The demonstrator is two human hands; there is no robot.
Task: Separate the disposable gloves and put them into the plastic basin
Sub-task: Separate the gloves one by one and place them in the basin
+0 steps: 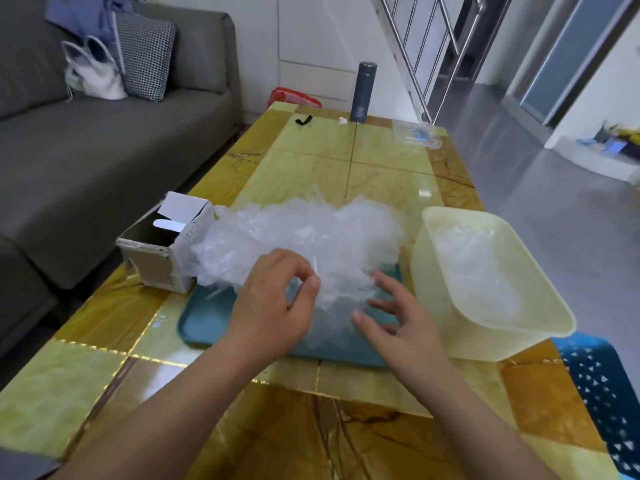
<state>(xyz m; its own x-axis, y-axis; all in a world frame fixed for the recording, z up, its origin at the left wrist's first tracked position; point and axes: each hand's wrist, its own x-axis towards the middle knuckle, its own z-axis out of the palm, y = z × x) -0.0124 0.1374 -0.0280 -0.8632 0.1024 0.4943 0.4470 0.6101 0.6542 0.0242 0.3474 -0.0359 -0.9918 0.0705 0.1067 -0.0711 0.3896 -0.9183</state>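
**A:** What is on the table, counted?

**B:** One heap of clear, thin plastic disposable gloves (304, 233), too crumpled together to count singly. One pale yellow rectangular plastic basin (485, 344), one flat teal plastic tray (207, 317), one open grey cardboard box (152, 261) and one tall dark grey metal flask (362, 91) at the far end. All of it is on a glossy yellow-green and brown tiled table (104, 375).

**A:** Where does the heap lie, and which way does it run?

**B:** Its long axis runs left to right. It starts at the mouth of the box and ends just short of the basin, and its near part rests on the tray. A few glove fingers at the far edge seem to point away from the person, though the film is too blurred to be sure.

**A:** And the basin?

**B:** It stands upright to the right of the tray, with its long side running away from the person. A few loose clear gloves (478, 271) lie inside it.

**A:** The hands?

**B:** There are two, both bare. The left hand (273, 306) is over the tray, fingers curled, with thumb and forefinger pinching film at the near edge of the heap. The right hand (401, 323) has its fingers spread and fairly straight, and the fingertips touch the heap's near right edge, gripping nothing.
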